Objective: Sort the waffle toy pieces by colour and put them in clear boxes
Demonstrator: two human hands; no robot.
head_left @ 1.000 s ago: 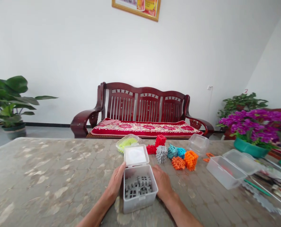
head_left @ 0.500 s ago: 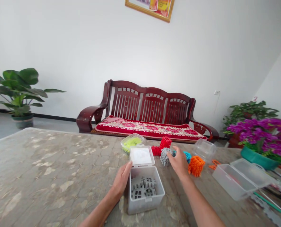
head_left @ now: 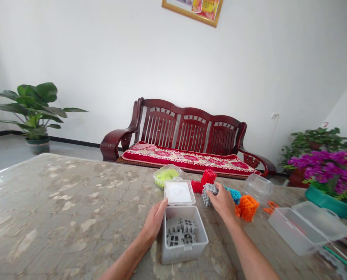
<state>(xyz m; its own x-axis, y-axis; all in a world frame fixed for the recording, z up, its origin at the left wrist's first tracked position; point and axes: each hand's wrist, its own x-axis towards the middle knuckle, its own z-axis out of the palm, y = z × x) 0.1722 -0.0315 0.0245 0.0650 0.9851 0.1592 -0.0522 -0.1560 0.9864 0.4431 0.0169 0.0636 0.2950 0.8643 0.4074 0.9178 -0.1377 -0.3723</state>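
My left hand grips the left side of a clear plastic box, its thumb by the hinge of the raised lid. Loose grey interlocking plastic pieces lie in that box. To its right, my right hand has its fingers closed on a grey cube built of the same kind of pieces. Behind the cube are red block shapes. Blue pieces and an orange cube sit just right of my right hand, the blue partly hidden.
An open box of yellow-green pieces stands behind the grey one. At right are a clear container, an open clear box, orange pieces and a teal pot of purple flowers. A wooden sofa stands beyond the table.
My right hand has settled lower onto the grey cube, its fingers closing on it. My left hand stays on the box. The whole view has shifted slightly.
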